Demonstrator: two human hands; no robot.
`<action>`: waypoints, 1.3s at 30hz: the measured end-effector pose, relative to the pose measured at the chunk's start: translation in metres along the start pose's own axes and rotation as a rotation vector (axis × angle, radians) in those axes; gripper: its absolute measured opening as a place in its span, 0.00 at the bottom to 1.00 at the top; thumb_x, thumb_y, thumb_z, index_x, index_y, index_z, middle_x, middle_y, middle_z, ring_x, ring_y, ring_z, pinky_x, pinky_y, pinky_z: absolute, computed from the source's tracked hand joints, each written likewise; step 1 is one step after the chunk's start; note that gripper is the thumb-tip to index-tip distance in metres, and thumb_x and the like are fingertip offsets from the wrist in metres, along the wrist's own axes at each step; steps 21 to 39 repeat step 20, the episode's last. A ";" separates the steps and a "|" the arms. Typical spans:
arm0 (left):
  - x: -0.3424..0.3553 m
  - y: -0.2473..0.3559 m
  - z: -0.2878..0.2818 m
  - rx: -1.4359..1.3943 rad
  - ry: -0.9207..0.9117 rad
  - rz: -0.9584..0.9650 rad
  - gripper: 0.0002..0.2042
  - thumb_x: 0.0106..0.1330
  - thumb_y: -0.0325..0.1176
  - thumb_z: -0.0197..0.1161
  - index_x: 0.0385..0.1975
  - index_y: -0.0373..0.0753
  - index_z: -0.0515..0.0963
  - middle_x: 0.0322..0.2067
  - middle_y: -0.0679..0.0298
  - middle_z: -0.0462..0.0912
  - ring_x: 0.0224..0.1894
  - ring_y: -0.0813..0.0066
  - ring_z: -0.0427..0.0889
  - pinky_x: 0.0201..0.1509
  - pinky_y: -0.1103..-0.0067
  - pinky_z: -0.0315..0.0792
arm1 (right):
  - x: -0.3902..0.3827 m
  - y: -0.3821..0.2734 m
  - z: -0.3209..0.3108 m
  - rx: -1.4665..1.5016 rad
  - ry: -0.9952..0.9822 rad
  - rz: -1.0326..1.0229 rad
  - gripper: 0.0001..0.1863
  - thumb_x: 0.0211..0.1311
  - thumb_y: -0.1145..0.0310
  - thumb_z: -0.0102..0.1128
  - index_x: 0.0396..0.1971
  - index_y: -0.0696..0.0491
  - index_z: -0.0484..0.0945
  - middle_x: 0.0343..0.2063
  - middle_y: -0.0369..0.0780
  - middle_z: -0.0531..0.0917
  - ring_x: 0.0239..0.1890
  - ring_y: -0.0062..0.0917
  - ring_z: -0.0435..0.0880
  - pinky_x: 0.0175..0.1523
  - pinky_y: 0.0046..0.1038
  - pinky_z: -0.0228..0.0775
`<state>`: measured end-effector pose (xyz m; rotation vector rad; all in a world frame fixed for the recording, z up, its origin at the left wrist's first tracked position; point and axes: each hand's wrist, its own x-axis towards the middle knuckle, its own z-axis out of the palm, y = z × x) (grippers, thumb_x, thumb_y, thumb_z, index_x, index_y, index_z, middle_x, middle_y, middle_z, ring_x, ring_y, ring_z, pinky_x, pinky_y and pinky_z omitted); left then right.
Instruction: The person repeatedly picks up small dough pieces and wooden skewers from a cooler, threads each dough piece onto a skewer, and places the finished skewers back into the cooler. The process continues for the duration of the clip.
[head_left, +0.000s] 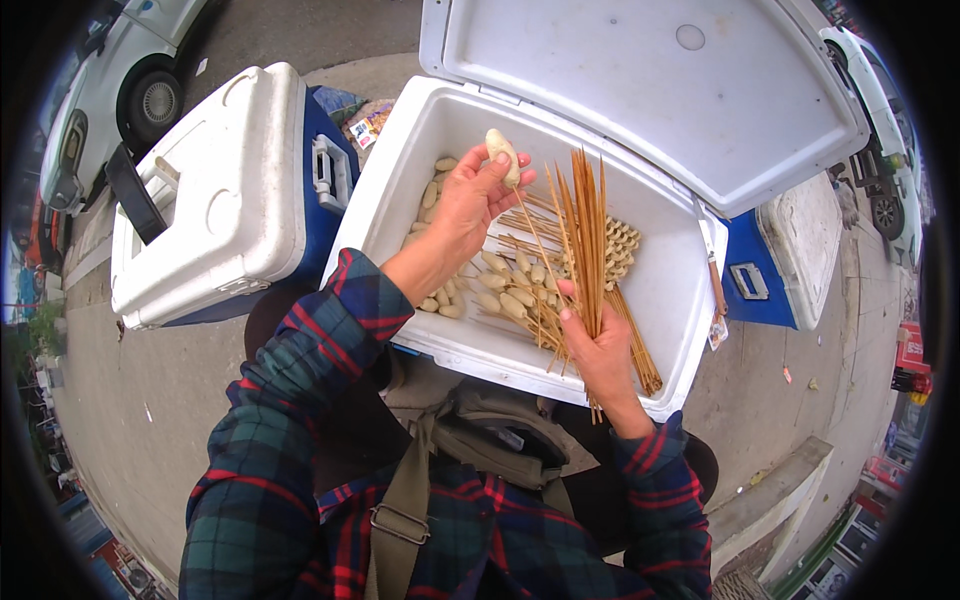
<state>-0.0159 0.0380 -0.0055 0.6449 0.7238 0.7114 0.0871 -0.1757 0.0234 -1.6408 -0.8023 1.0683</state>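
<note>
My left hand (470,200) pinches a pale, oblong food piece (503,158) above the open cooler box (385,165). A single thin skewer (535,232) runs from the lower end of that piece down towards my right hand (598,350). My right fingers are wrapped round a thick bundle of bamboo skewers (585,220), which points upward. Below the hands, skewered oblong pieces (512,290) lie in the box. Loose pieces (440,300) sit along its left side, partly hidden by my left forearm. A stack of small pale pieces (615,245) lies behind the bundle.
The cooler's white lid (650,90) stands raised at the back. Left of it is a closed blue-and-white cooler (230,190), with another blue-and-white cooler (775,260) to the right. A wooden-handled tool (716,285) hangs at the right rim. Parked vehicles (150,90) stand beyond.
</note>
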 end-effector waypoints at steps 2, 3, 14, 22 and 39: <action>-0.002 -0.002 0.001 0.008 -0.009 -0.014 0.13 0.70 0.36 0.56 0.51 0.42 0.70 0.49 0.63 0.79 0.49 0.72 0.81 0.53 0.75 0.75 | 0.001 0.003 0.003 0.013 0.014 0.003 0.17 0.66 0.73 0.54 0.55 0.56 0.74 0.17 0.25 0.67 0.18 0.07 0.61 0.22 0.15 0.51; -0.003 -0.002 0.002 0.000 -0.018 -0.023 0.13 0.70 0.36 0.56 0.51 0.42 0.69 0.50 0.62 0.78 0.50 0.71 0.80 0.54 0.75 0.75 | 0.001 0.004 0.004 0.028 0.021 0.004 0.17 0.66 0.73 0.54 0.55 0.56 0.74 0.17 0.25 0.67 0.18 0.07 0.61 0.22 0.15 0.51; 0.007 -0.005 -0.006 -0.292 0.010 -0.012 0.15 0.76 0.47 0.39 0.43 0.41 0.66 0.32 0.65 0.72 0.33 0.74 0.73 0.40 0.74 0.73 | 0.000 -0.001 0.011 -0.002 -0.030 0.018 0.18 0.66 0.71 0.55 0.55 0.57 0.74 0.17 0.25 0.67 0.18 0.08 0.61 0.23 0.15 0.51; 0.004 -0.009 -0.001 -0.448 -0.018 0.010 0.15 0.76 0.48 0.39 0.40 0.42 0.65 0.30 0.65 0.71 0.30 0.74 0.70 0.37 0.75 0.70 | 0.002 -0.003 0.014 0.047 -0.044 0.038 0.19 0.66 0.71 0.55 0.56 0.57 0.73 0.18 0.25 0.67 0.18 0.08 0.62 0.23 0.16 0.53; 0.004 -0.009 -0.001 -0.448 -0.018 0.010 0.15 0.76 0.48 0.39 0.40 0.42 0.65 0.30 0.65 0.71 0.30 0.74 0.70 0.37 0.75 0.70 | 0.002 -0.003 0.014 0.047 -0.044 0.038 0.19 0.66 0.71 0.55 0.56 0.57 0.73 0.18 0.25 0.67 0.18 0.08 0.62 0.23 0.16 0.53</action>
